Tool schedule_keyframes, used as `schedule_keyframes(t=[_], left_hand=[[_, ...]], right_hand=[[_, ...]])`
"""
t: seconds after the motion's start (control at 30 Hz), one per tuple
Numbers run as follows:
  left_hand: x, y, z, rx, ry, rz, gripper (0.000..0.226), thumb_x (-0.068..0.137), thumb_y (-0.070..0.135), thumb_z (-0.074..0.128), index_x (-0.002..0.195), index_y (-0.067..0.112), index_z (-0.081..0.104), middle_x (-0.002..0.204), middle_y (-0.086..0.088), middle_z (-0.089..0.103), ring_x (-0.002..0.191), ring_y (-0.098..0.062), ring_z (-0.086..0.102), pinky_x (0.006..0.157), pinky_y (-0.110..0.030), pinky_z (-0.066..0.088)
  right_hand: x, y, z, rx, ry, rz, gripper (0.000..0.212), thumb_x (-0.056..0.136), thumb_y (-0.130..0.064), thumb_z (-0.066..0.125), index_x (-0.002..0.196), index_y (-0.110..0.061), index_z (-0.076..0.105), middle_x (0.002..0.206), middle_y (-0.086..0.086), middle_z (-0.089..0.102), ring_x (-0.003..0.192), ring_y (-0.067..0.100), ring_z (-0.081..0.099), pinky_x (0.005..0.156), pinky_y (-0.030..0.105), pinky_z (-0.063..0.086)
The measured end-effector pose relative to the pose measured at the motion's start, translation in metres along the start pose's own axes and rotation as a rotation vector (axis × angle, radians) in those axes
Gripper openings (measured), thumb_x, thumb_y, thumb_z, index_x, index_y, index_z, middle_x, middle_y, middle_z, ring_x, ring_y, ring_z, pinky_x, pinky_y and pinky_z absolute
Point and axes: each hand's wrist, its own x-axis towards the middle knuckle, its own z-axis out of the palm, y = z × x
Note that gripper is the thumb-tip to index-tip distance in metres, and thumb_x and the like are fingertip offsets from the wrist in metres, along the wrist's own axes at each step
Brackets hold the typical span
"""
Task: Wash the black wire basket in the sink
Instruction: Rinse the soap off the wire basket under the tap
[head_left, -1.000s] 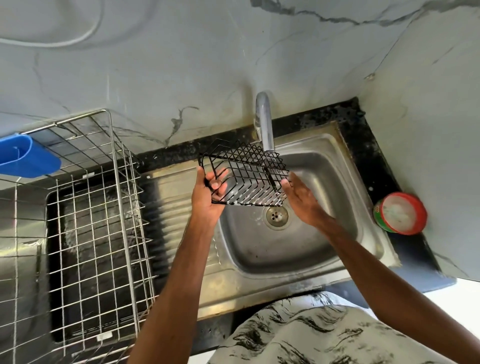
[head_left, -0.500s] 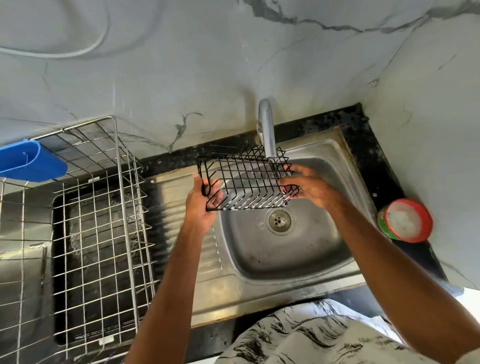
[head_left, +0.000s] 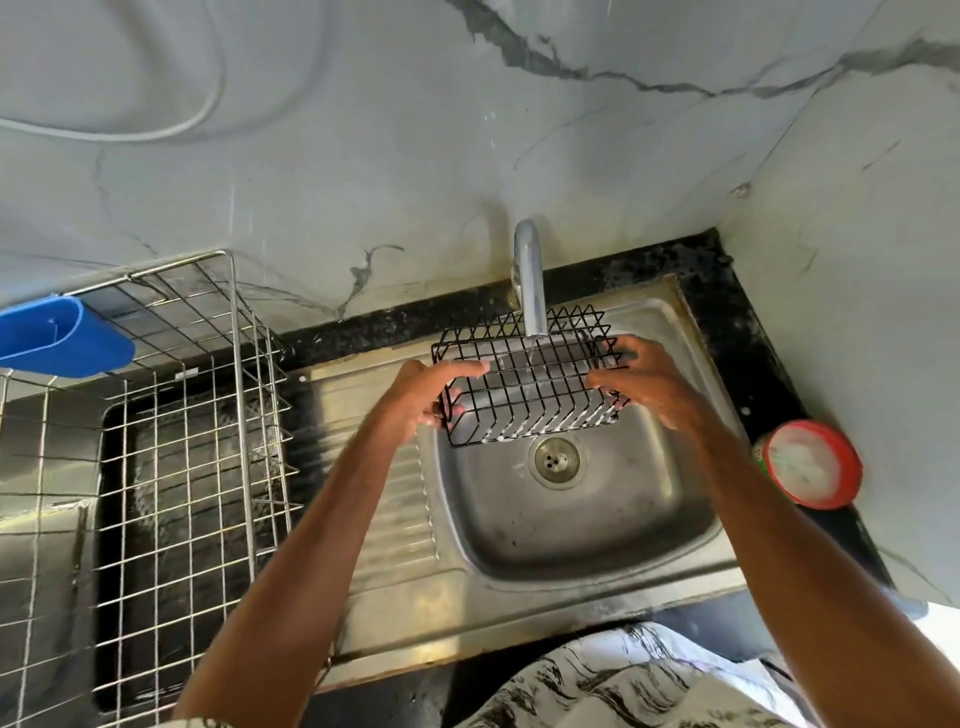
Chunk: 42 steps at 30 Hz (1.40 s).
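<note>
The black wire basket hangs above the steel sink, right under the tap spout. A thin stream of water falls from the spout through its wires. My left hand grips the basket's left end, fingers over the top rim. My right hand holds its right end, fingers curled into the wires. The basket sits level, its open side facing up. The drain lies just below it.
A large steel wire dish rack stands on the left, with a blue plastic holder hooked on its back corner. A red-rimmed tub sits on the black counter right of the sink. Marble wall rises behind.
The basket has turned from tilted to level and shifted right under the spout. My right hand has moved from its underside onto its right end; my left hand's fingers now lie over the rim.
</note>
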Motion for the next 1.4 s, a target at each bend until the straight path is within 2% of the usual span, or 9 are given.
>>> schedule_keyframes(t=[0.2,0.5,0.67,0.77,0.87,1.0,1.1,1.23,1.4], left_hand=[[0.001,-0.001,0.002,-0.062,-0.037,-0.01,0.06,0.072,0.044,0.091,0.115,0.009,0.069,0.107,-0.011,0.076,0.099,-0.031,0.078,0.082,-0.044,0.06],[0.0,-0.015,0.003,-0.048,0.057,-0.009,0.03,0.084,0.032,0.084,0.093,0.006,0.071,0.082,-0.008,0.075,0.072,-0.025,0.073,0.088,-0.056,0.062],[-0.002,-0.017,0.002,0.034,0.165,0.012,0.048,0.076,0.043,0.087,0.097,0.002,0.073,0.082,-0.008,0.078,0.064,-0.021,0.075,0.076,-0.051,0.066],[-0.004,-0.019,0.004,0.137,0.213,0.04,0.053,0.075,0.05,0.086,0.092,0.002,0.072,0.075,-0.008,0.078,0.065,-0.02,0.078,0.07,-0.045,0.067],[-0.007,-0.018,0.005,0.174,0.254,0.042,0.055,0.076,0.054,0.085,0.087,0.001,0.072,0.07,-0.009,0.077,0.063,-0.02,0.078,0.067,-0.044,0.067],[-0.009,-0.017,0.002,0.148,0.261,0.032,0.054,0.079,0.051,0.083,0.094,0.001,0.071,0.076,-0.008,0.077,0.06,-0.019,0.077,0.06,-0.036,0.065],[-0.007,-0.019,-0.002,0.148,0.266,0.026,0.059,0.074,0.053,0.084,0.097,0.001,0.072,0.077,-0.007,0.078,0.058,-0.017,0.076,0.062,-0.04,0.066],[-0.007,-0.019,-0.004,0.158,0.272,0.038,0.06,0.071,0.054,0.085,0.096,0.001,0.072,0.076,-0.006,0.078,0.059,-0.018,0.077,0.067,-0.046,0.067],[-0.009,-0.018,0.001,0.168,0.269,0.037,0.062,0.071,0.057,0.085,0.097,0.003,0.069,0.078,-0.003,0.077,0.063,-0.018,0.078,0.068,-0.044,0.067]], right_hand=[[-0.007,-0.01,-0.003,-0.039,0.036,-0.034,0.098,0.058,-0.044,0.094,0.143,-0.024,0.05,0.14,0.001,0.056,0.121,0.02,0.056,0.099,0.045,0.055],[-0.007,-0.007,0.002,-0.09,-0.008,-0.067,0.111,0.043,-0.063,0.086,0.143,-0.031,0.049,0.145,-0.001,0.054,0.126,0.02,0.055,0.102,0.048,0.053],[-0.026,-0.04,0.014,-0.593,-0.037,-0.212,0.074,0.092,-0.038,0.071,0.153,-0.012,0.039,0.162,0.017,0.03,0.147,0.03,0.032,0.119,0.038,0.027],[-0.043,-0.065,0.041,-0.008,0.018,-0.207,0.036,0.102,-0.034,0.057,0.134,-0.018,0.059,0.145,0.012,0.056,0.133,0.026,0.054,0.105,0.034,0.046],[-0.042,-0.084,0.064,0.851,-0.291,0.133,0.029,0.107,-0.018,0.044,0.123,0.001,0.061,0.125,0.023,0.068,0.112,0.031,0.07,0.097,0.039,0.057],[-0.038,-0.1,0.071,1.194,-0.439,0.287,0.032,0.105,-0.006,0.039,0.124,0.01,0.061,0.118,0.026,0.069,0.11,0.032,0.07,0.093,0.041,0.059],[-0.034,-0.098,0.059,0.971,-0.468,0.193,0.03,0.105,-0.006,0.04,0.118,0.008,0.063,0.107,0.021,0.073,0.102,0.029,0.073,0.091,0.039,0.059],[-0.025,-0.078,0.027,0.081,-0.355,0.026,0.026,0.103,-0.007,0.052,0.119,0.007,0.067,0.116,0.02,0.072,0.103,0.025,0.072,0.083,0.023,0.059],[-0.018,-0.065,-0.003,0.018,-0.141,0.081,0.026,0.099,0.007,0.048,0.119,0.012,0.064,0.117,0.026,0.068,0.094,0.035,0.07,0.084,0.032,0.059]])
